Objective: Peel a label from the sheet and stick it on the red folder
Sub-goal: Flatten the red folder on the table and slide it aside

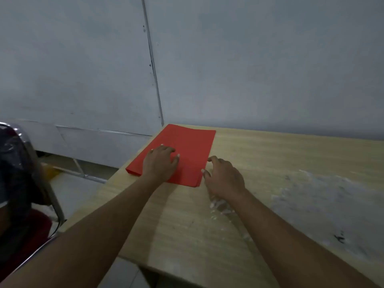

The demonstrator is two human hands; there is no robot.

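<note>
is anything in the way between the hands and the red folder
Nothing visible does. The left hand already lies flat on the red folder, and the right hand sits at its right edge on the table. No label sheet is in view.

Looks like a plain back room or makeshift work corner rather than a furnished office or home. Bare grey-white wall panels [249,65] all around, joined by a thin metal strip [152,65], scuffed and dotted with small marks. A light wood-laminate table [259,154] pushed up to the wall, its top worn and smeared with a large whitish patch [324,204]. At the left, a chrome-framed chair [31,163] with a red padded seat, its back wrapped in clear plastic. Pale floor below. Dim, flat lighting throughout.
</note>
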